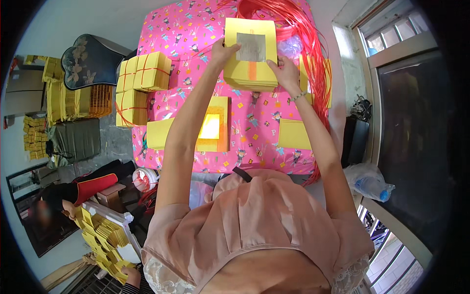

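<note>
At the far middle of the table, a thick stack of yellow paper sheets (250,73) has a silver foil square and an orange stripe on its top sheet. My left hand (223,52) grips its left edge, the thumb lying on top by the foil. Opposite it, my right hand (285,73) holds the lower right edge, thumb on top. Nearer me lies another yellow paper stack (221,110) with a shiny gold square and orange border, partly hidden by my left forearm. Plain yellow stacks lie left (159,134) and right (294,134) of it.
Yellow paper bundles (154,71) tied with red string sit at the left edge of the pink patterned table cover (254,132). Long red plastic strings (318,93) hang along the right side. At lower left, another person's hands are by yellow paper pieces (100,235).
</note>
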Demonstrator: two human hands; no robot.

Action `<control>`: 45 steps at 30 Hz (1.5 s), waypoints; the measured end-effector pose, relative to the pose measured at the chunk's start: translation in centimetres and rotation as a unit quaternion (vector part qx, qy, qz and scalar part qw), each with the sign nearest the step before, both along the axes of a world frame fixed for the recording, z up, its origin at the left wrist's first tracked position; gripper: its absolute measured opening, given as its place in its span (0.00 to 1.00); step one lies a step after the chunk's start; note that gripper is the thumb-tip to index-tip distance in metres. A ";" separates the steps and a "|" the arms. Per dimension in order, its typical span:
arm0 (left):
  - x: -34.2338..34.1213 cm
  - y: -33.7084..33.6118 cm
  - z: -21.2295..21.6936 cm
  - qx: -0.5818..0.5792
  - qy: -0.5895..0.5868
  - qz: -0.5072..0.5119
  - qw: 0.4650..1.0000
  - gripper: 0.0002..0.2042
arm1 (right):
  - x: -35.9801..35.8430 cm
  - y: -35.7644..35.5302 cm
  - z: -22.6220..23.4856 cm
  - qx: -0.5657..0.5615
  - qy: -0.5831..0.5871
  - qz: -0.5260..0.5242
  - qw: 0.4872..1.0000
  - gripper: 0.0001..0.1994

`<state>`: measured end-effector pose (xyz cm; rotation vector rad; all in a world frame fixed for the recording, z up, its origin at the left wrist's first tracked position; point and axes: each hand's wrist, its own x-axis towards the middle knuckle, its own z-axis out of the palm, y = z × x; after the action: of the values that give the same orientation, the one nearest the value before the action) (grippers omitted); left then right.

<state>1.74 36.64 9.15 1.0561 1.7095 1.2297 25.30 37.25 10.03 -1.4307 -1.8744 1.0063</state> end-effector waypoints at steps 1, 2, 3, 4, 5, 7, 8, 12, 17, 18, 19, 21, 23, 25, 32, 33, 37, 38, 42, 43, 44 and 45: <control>0.1 0.1 -0.1 -0.004 0.000 0.000 1.000 0.20 | -0.1 0.2 -0.2 0.008 -0.004 -0.001 1.000 0.21; 0.3 0.3 -0.1 -0.004 0.004 0.018 1.000 0.21 | -0.1 0.2 -0.4 0.005 -0.004 -0.001 1.000 0.21; 0.3 0.2 -0.2 -0.005 0.009 0.037 0.999 0.23 | -0.2 0.2 -0.6 0.023 -0.011 -0.005 1.000 0.21; 0.8 0.2 0.4 -0.010 0.006 0.033 0.999 0.23 | 0.2 0.3 -1.0 0.039 -0.021 -0.014 0.999 0.21; 1.2 0.4 1.0 -0.057 0.061 0.003 0.997 0.23 | 0.6 0.4 -1.5 0.034 -0.024 -0.018 0.999 0.21; 0.4 0.1 0.5 -0.104 0.118 -0.017 0.987 0.23 | 0.6 0.5 -2.3 0.162 -0.147 -0.020 0.976 0.23; 0.1 0.1 -0.2 -0.103 0.256 0.012 0.961 0.24 | 0.7 0.3 -2.8 0.159 -0.148 -0.018 0.976 0.23; -1.0 -0.6 -3.5 -0.038 -0.131 0.135 0.981 0.31 | 2.3 0.3 -6.1 -0.014 0.077 -0.064 0.995 0.25; -3.4 -3.6 -12.0 -0.136 -0.376 0.139 0.906 0.29 | 4.0 1.3 -15.2 -0.290 0.186 -0.057 0.937 0.29; -1.8 -4.2 -12.1 -0.148 -0.433 0.107 0.882 0.27 | 4.2 0.7 -15.5 -0.319 0.197 -0.072 0.924 0.27; -0.6 -4.7 -11.7 -0.154 -0.487 0.078 0.856 0.26 | 4.1 0.1 -15.3 -0.346 0.211 -0.084 0.910 0.26; 0.6 -4.8 -11.0 -0.139 -0.489 0.070 0.859 0.27 | 2.9 -0.9 -13.3 -0.331 0.200 -0.045 0.921 0.29; 1.5 -4.9 -10.6 -0.124 -0.490 0.058 0.861 0.28 | 2.6 -1.0 -13.4 -0.314 0.190 -0.009 0.930 0.32; 2.1 -4.8 -10.6 -0.102 -0.464 0.055 0.878 0.24 | 2.8 -0.5 -14.8 -0.335 0.129 0.020 0.933 0.31; 2.5 -5.4 -9.7 -0.096 -0.464 0.069 0.878 0.18 | 2.4 -1.8 -13.0 -0.354 0.146 -0.042 0.923 0.18; 1.9 -6.1 -10.0 -0.111 -0.467 0.070 0.875 0.19 | 1.7 -2.4 -10.7 -0.356 0.150 -0.035 0.922 0.18; 2.7 -7.2 -11.1 -0.099 -0.476 0.052 0.872 0.20 | 1.9 -3.3 -8.8 -0.362 0.186 -0.041 0.912 0.20; 2.7 -7.6 -11.3 -0.097 -0.476 0.052 0.873 0.20 | 2.0 -3.6 -8.7 -0.367 0.201 -0.043 0.907 0.20; 3.1 -9.2 -11.7 -0.110 -0.486 0.038 0.866 0.21 | 2.4 -4.5 -9.2 -0.388 0.261 -0.050 0.883 0.22; 3.2 -9.7 -11.7 -0.108 -0.492 0.034 0.863 0.21 | 2.5 -4.7 -9.3 -0.393 0.275 -0.051 0.876 0.23; 3.3 -10.2 -11.8 -0.107 -0.491 0.036 0.864 0.21 | 2.5 -4.9 -9.5 -0.398 0.290 -0.052 0.869 0.23; 3.5 -10.6 -11.8 -0.099 -0.491 0.033 0.865 0.21 | 2.7 -5.0 -10.0 -0.403 0.304 -0.053 0.862 0.24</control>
<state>5.21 26.00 -2.63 0.1375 1.0149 1.2695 28.00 32.21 0.08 -1.3483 -0.9128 2.0392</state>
